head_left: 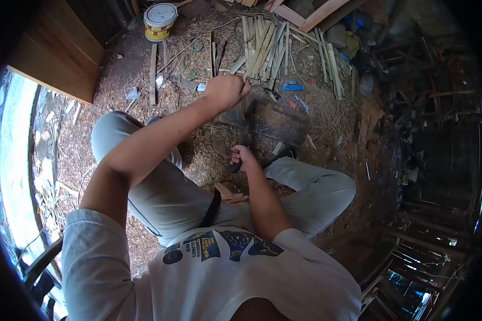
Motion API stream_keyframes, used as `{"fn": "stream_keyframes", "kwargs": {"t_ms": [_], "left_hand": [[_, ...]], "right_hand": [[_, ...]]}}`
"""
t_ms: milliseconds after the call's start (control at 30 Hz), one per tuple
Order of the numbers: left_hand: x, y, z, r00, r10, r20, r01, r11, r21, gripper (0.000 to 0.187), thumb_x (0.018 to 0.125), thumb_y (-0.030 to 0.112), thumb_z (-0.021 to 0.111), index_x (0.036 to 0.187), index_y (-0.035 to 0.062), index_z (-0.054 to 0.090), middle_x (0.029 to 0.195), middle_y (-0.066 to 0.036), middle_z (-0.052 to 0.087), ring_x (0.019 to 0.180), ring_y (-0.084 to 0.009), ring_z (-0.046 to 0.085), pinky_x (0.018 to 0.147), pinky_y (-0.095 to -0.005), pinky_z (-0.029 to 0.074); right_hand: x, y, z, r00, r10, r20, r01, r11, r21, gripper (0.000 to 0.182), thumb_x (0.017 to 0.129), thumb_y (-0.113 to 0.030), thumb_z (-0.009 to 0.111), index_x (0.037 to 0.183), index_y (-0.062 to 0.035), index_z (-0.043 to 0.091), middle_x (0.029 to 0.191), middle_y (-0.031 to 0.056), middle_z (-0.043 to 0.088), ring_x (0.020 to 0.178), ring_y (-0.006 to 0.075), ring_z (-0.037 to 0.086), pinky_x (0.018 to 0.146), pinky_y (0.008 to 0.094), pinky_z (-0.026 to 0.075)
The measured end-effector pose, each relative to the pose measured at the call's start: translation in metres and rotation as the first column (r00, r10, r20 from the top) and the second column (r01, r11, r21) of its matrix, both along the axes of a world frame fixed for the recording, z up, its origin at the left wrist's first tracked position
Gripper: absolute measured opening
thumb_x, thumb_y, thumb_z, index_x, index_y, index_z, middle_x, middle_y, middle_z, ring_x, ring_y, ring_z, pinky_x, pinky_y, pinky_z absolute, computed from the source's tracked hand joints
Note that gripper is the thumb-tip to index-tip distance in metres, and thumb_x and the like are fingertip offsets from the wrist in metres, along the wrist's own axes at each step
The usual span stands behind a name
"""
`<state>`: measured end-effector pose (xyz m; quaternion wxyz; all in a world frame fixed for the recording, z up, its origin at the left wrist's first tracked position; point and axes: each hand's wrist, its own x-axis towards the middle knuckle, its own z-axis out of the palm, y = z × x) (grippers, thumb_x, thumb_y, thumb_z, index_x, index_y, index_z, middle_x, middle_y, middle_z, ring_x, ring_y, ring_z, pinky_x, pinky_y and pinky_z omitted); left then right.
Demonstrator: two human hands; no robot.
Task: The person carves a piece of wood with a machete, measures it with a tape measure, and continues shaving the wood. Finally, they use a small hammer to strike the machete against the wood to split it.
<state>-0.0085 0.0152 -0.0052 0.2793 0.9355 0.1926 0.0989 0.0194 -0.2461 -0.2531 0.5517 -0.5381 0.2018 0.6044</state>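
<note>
My left hand (226, 92) is closed in a fist, reached forward above the near end of a pile of thin split strips (265, 48). What it grips, if anything, is hidden by the fingers. My right hand (242, 158), nearer my body and between my knees, is wrapped around the dark handle of a knife (234, 167). Its dark blade seems to run forward from this fist toward the left one, though shadow blurs its outline. Beside the blade, to the right, lies a dark, worn wooden block (278, 122) on the ground.
Wood shavings cover the floor. A white-lidded bucket (160, 21) stands at the far left, near a wooden panel (59, 45). More long strips (331, 64) lie at the far right, with a blue scrap (293, 88) closer in. Wood pieces (228, 191) rest between my legs.
</note>
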Motion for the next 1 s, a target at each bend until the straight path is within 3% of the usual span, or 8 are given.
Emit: {"fn": "stream_keyframes", "kwargs": {"t_ms": [200,267,600,700,733,767,833,1000], "left_hand": [[0.002,0.014,0.001,0.998,0.042,0.05,-0.044,0.998,0.041,0.053,0.1,0.044,0.05,0.077,0.0002,0.07,0.075,-0.025,0.068,0.072,-0.0438,0.069,0.07,-0.0534,0.056],[0.005,0.013,0.004,0.997,0.06,0.04,-0.061,0.997,0.041,0.053,0.1,0.043,0.051,0.077,0.0004,0.07,0.074,-0.025,0.068,0.073,-0.0439,0.069,0.069,-0.0533,0.056],[0.02,0.008,0.01,0.994,0.106,0.013,-0.106,0.994,0.036,0.052,0.099,0.043,0.051,0.078,0.0008,0.071,0.077,-0.026,0.069,0.074,-0.0436,0.07,0.072,-0.0527,0.058],[0.026,0.001,0.005,0.996,0.078,0.044,-0.08,0.995,0.052,0.053,0.099,0.043,0.05,0.077,0.0002,0.071,0.077,-0.026,0.069,0.074,-0.0433,0.07,0.071,-0.0526,0.058],[0.026,0.002,0.005,0.996,0.054,0.075,-0.06,0.995,0.079,0.054,0.1,0.043,0.049,0.077,-0.0002,0.071,0.077,-0.025,0.069,0.073,-0.043,0.07,0.071,-0.0525,0.058],[0.025,0.001,0.008,0.995,0.069,0.066,-0.075,0.993,0.091,0.054,0.1,0.043,0.049,0.077,-0.0002,0.071,0.077,-0.025,0.069,0.073,-0.043,0.07,0.071,-0.0525,0.058],[0.027,-0.007,0.012,0.998,0.07,0.002,-0.07,0.996,0.047,0.048,0.098,0.042,0.05,0.08,0.004,0.075,0.082,-0.022,0.072,0.077,-0.0406,0.072,0.073,-0.0503,0.059],[0.024,-0.017,0.016,1.0,-0.013,-0.02,0.013,0.999,0.029,0.051,0.098,0.042,0.049,0.078,0.0029,0.074,0.081,-0.02,0.072,0.076,-0.0403,0.072,0.072,-0.05,0.059]], "right_hand": [[0.015,0.033,0.038,0.99,-0.135,0.03,0.135,0.991,0.015,0.023,0.092,-0.017,0.059,0.072,-0.0156,0.047,0.051,-0.0047,0.037,0.041,0.0119,0.038,0.053,0.037,0.044],[0.019,0.052,0.06,0.866,0.009,0.5,0.046,0.994,-0.096,0.019,0.09,-0.016,0.062,0.075,-0.012,0.05,0.052,-0.0022,0.042,0.039,0.0126,0.04,0.046,0.0355,0.042],[0.031,0.105,0.188,0.446,-0.488,0.751,0.159,0.868,0.47,0.02,0.096,-0.007,0.063,0.087,-0.0086,0.046,0.053,-0.0005,0.044,0.039,0.0117,0.042,0.043,0.0311,0.039],[0.007,0.075,0.088,0.53,-0.379,0.758,0.237,0.925,0.297,0.024,0.094,-0.006,0.06,0.078,-0.0116,0.044,0.053,0.0002,0.045,0.04,0.0133,0.044,0.039,0.0313,0.035],[0.009,0.044,0.004,0.552,-0.066,0.831,0.136,0.991,-0.011,0.021,0.092,-0.009,0.062,0.077,-0.0105,0.048,0.054,0.0007,0.045,0.04,0.0148,0.045,0.039,0.0318,0.035],[-0.002,0.019,-0.014,0.838,0.113,0.534,0.006,0.976,-0.216,0.02,0.09,-0.014,0.064,0.074,-0.0093,0.052,0.054,0.0008,0.045,0.04,0.0161,0.045,0.041,0.0342,0.037],[-0.017,-0.032,-0.043,0.857,0.366,0.362,-0.246,0.909,-0.338,0.023,0.088,-0.019,0.065,0.071,-0.009,0.054,0.055,0.0011,0.047,0.042,0.0166,0.046,0.044,0.0371,0.04],[-0.011,-0.07,-0.044,0.994,0.055,0.099,-0.041,0.99,-0.133,0.023,0.091,-0.019,0.067,0.074,-0.0084,0.057,0.056,0.0016,0.048,0.047,0.0162,0.05,0.048,0.0381,0.044]]}}
